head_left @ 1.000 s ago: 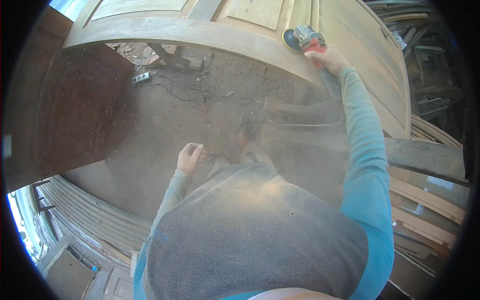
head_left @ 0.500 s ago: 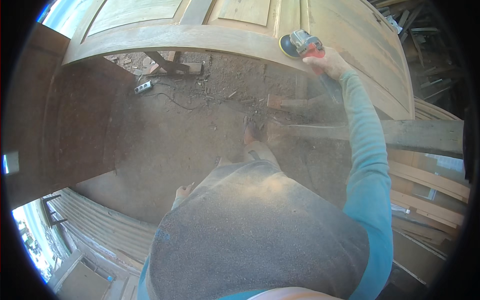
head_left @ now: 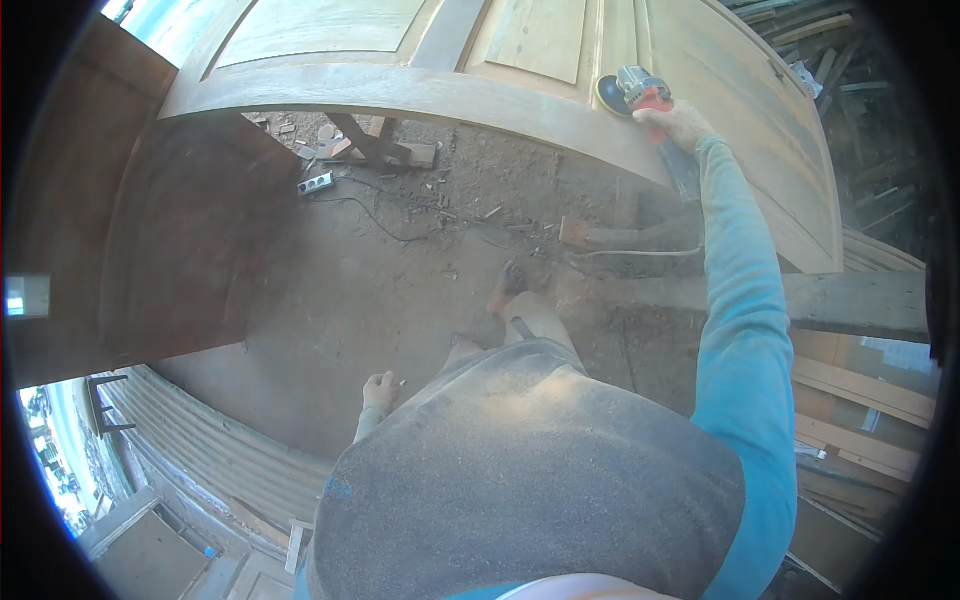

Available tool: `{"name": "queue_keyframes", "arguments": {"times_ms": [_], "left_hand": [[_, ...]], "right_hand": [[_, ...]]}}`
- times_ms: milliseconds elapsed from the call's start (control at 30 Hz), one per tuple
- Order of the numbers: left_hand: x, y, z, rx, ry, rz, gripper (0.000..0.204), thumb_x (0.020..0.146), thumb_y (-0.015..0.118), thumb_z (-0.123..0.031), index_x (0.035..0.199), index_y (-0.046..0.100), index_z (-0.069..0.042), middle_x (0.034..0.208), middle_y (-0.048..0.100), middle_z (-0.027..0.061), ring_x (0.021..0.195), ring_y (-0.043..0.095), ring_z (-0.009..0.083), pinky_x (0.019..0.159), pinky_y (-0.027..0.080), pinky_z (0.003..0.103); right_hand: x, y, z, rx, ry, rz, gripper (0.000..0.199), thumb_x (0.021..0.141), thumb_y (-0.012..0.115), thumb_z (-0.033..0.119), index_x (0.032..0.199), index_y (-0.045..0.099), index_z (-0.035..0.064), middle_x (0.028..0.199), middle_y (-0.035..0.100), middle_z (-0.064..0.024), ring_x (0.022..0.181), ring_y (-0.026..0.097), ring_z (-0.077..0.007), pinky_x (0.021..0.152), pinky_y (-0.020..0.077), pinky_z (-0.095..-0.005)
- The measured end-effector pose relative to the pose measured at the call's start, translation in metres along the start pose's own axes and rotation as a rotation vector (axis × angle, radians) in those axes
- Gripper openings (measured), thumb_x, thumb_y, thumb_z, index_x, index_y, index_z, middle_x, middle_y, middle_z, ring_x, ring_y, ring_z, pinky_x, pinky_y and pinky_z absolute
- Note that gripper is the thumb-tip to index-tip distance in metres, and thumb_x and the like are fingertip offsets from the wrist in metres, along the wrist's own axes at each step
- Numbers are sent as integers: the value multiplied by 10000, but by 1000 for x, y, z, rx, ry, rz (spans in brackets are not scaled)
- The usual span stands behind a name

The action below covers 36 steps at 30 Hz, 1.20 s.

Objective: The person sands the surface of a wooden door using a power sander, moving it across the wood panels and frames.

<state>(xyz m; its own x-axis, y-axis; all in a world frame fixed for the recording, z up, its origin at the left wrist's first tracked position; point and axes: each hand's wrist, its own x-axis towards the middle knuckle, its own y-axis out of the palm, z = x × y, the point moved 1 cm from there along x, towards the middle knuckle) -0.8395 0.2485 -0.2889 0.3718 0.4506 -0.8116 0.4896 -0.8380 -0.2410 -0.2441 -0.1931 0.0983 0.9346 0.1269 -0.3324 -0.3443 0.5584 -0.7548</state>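
Dusty workshop floor (head_left: 330, 300) spreads beneath a panelled wooden door (head_left: 500, 60), where the right hand (head_left: 680, 125) grips an orange angle grinder (head_left: 635, 90), disc at the edge. Left hand (head_left: 380, 390) hangs loosely curled. One-handed control risks gouging; the trailing cable (head_left: 400, 225) could snag.

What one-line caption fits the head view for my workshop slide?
Right hand runs an angle grinder along a panelled wooden door; left hand hangs free by the dusty apron.
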Motion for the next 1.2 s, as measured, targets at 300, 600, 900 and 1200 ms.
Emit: {"name": "queue_keyframes", "arguments": {"times_ms": [300,600,900,1200], "left_hand": [[23,48,-117,142,313,-128,389,996,676,-253,1269,620,18,1146,717,176,950,710,222,796,569,357],[-24,164,-545,350,1548,-569,436,930,708,-48,1351,601,-16,1283,634,151,1240,585,324,1074,474,420],[10,206,-601,481,1264,-559,345,936,684,-136,1268,660,-47,1321,646,139,1292,568,335,1118,435,455],[10,205,-609,571,1289,-567,300,910,687,-102,1206,690,-53,1284,672,120,1290,576,332,1122,430,462]], "right_hand": [[14,2,16,97,-84,165,497,845,794,351,1224,707,42,1010,708,-40,871,647,-150,805,530,-325],[164,-76,-14,69,-4,24,556,827,822,456,1199,724,55,1023,700,-36,901,633,-154,828,507,-322],[329,-120,7,18,-25,6,654,784,829,562,1183,744,51,1022,706,-39,909,640,-154,817,496,-312],[424,-135,-3,104,-92,-177,386,800,879,341,1029,800,41,951,763,-75,883,689,-183,789,555,-362]]}}
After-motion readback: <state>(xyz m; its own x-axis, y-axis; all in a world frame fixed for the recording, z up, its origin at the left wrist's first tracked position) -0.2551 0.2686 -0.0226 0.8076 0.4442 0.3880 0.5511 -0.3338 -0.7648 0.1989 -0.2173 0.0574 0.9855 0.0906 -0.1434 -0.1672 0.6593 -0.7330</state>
